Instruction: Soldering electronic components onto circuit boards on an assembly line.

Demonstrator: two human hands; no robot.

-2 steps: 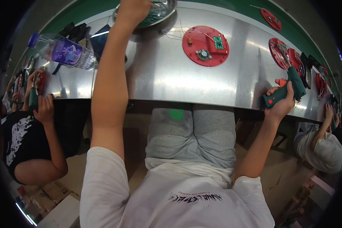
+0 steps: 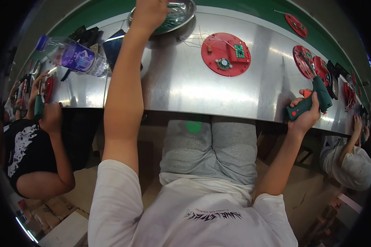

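Observation:
My left hand (image 2: 152,13) reaches far across the table to a shiny metal bowl (image 2: 189,17), its fingers curled at the left part of the rim. Inside the bowl lie thin green strands (image 2: 171,22). The top of this hand runs out of the picture, and what its fingers hold is hidden. At the right table edge my right hand (image 2: 305,113) is wrapped round a green pistol-shaped power tool (image 2: 322,94) with a red trigger and a long thin tip pointing away. Between my hands lies a red round plate (image 2: 231,68) bearing a green circuit board, a small round part and thin loose wires.
A plastic bottle (image 2: 78,57) with a purple label lies on the left, beside a dark flat device (image 2: 113,49). More red plates (image 2: 305,61) and black parts (image 2: 336,74) sit at the right. A co-worker (image 2: 37,152) sits on the left, another (image 2: 346,160) on the right.
The whole view has shifted slightly, so the table and the things on it appear a little lower and further right. Both hands stay about where they were relative to the bowl and tool.

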